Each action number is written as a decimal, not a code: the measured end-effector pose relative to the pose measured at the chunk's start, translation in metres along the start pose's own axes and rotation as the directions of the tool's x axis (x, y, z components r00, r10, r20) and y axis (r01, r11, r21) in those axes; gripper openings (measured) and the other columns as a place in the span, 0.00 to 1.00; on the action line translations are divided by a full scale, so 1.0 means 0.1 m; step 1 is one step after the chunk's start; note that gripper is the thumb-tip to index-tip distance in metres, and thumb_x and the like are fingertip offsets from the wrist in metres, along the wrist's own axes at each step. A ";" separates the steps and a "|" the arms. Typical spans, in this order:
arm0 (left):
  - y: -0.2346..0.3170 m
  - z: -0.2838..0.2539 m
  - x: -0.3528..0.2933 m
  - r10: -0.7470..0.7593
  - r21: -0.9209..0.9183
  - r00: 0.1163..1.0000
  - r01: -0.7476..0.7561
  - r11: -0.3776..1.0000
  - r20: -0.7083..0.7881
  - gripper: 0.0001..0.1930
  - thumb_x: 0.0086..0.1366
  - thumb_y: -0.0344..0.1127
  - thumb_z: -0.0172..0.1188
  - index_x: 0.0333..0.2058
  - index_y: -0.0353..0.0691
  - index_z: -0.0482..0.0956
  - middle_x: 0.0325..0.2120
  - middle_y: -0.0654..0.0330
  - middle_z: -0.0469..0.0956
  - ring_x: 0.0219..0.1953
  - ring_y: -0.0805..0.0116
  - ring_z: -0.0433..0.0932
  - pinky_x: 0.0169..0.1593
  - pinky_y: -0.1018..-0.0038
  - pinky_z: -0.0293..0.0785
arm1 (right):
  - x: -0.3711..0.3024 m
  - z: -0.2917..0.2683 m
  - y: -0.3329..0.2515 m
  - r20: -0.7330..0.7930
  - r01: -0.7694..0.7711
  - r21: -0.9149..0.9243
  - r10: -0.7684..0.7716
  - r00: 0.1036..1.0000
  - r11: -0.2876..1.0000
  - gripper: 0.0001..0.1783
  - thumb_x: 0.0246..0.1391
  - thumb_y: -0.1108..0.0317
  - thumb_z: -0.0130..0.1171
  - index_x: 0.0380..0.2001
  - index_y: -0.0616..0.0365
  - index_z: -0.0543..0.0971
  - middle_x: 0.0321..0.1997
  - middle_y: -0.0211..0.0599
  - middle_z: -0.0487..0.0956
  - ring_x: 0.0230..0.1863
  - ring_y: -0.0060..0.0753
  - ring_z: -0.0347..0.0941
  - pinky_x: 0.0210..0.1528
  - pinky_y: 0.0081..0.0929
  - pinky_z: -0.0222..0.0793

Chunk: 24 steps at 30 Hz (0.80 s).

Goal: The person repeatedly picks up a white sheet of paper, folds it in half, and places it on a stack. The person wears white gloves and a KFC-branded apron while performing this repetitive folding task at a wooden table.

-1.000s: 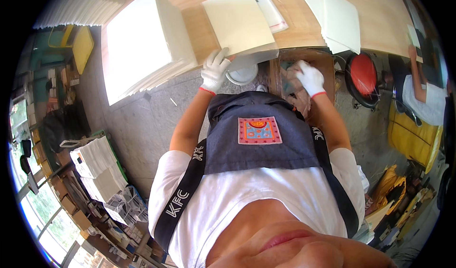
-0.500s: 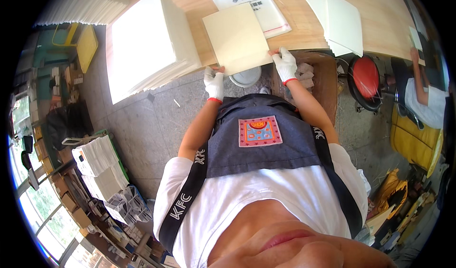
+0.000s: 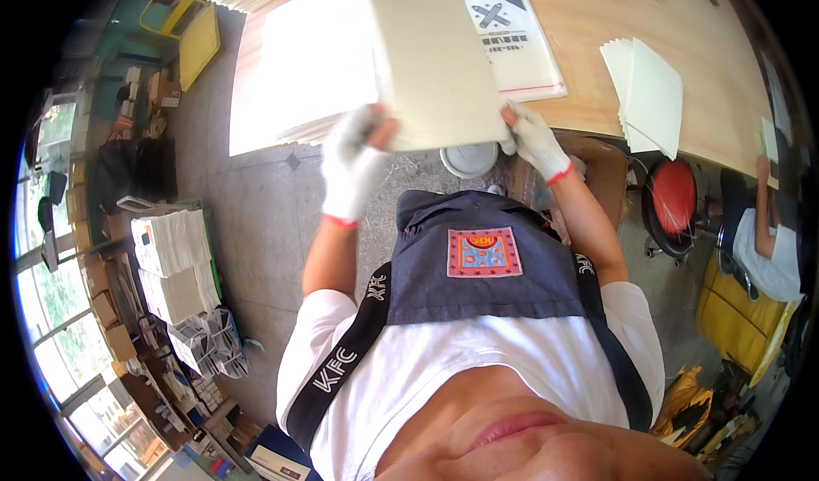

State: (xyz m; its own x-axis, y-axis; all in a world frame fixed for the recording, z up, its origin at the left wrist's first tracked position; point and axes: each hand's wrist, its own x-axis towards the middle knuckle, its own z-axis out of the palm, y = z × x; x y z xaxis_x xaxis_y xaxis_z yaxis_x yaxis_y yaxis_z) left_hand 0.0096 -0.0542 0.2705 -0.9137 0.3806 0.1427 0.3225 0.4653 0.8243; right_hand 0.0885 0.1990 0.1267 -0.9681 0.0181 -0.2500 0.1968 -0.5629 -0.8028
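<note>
A large cream sheet of paper (image 3: 444, 72) is raised and tilted over the front edge of the table, blurred along its left side. Whether it is one sheet or a few together I cannot tell. My left hand (image 3: 354, 165), in a white knit glove with bare fingertips, is closed at its lower left corner and smeared by motion. At the lower right corner my right hand (image 3: 533, 140), gloved alike, pinches the sheet. A tall stack of white paper (image 3: 299, 63) stands just left, partly hidden by the sheet. Behind the sheet lies a flat white printed package (image 3: 525, 63).
A fanned bundle of white sheets (image 3: 653, 97) overhangs the table edge at right. A red stool (image 3: 674, 195) and a seated person (image 3: 763, 242) are beyond it. A round pail (image 3: 469, 160) stands below the sheet. More paper stacks (image 3: 179, 268) are at the left.
The cream sheet has risen from the tabletop and tilted, its left side now overlapping the white stack. My left hand has moved up and left. The view has shifted.
</note>
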 end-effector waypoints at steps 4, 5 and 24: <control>-0.15 -0.82 0.30 -0.059 -0.124 0.941 0.019 0.992 -0.334 0.12 0.61 0.33 0.53 0.40 0.31 0.76 0.30 0.62 0.76 0.36 0.77 0.72 0.42 0.82 0.66 | 0.54 0.98 -0.47 0.120 0.211 -0.244 -0.187 0.975 0.946 0.13 0.56 0.58 0.51 0.26 0.56 0.73 0.20 0.26 0.73 0.17 0.16 0.66 0.18 0.16 0.60; -0.33 -1.03 0.39 -0.030 -0.078 0.952 0.006 0.997 -0.304 0.13 0.60 0.29 0.49 0.42 0.30 0.75 0.33 0.60 0.77 0.38 0.76 0.72 0.43 0.81 0.66 | 0.64 1.21 -0.53 0.150 0.241 -0.299 -0.204 0.967 0.923 0.13 0.55 0.58 0.52 0.25 0.56 0.73 0.20 0.27 0.73 0.18 0.16 0.67 0.18 0.16 0.62; -2.07 1.25 -0.48 -0.216 -0.329 0.957 0.272 0.904 0.195 0.12 0.59 0.33 0.51 0.40 0.36 0.75 0.35 0.57 0.78 0.38 0.66 0.76 0.41 0.73 0.70 | -0.73 -2.08 -0.41 -0.863 0.478 0.334 0.060 0.501 0.813 0.15 0.60 0.55 0.41 0.37 0.56 0.66 0.29 0.42 0.76 0.26 0.37 0.75 0.24 0.27 0.75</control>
State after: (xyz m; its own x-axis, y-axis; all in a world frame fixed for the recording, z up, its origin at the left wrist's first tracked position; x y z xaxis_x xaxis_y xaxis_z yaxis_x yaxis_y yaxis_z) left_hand 0.0176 -0.0691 0.0241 -0.8954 0.4196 -0.1488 -0.0378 0.2613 0.9645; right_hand 0.1838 0.3925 0.0649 -0.3392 0.6887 -0.6408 -0.3541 -0.7245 -0.5913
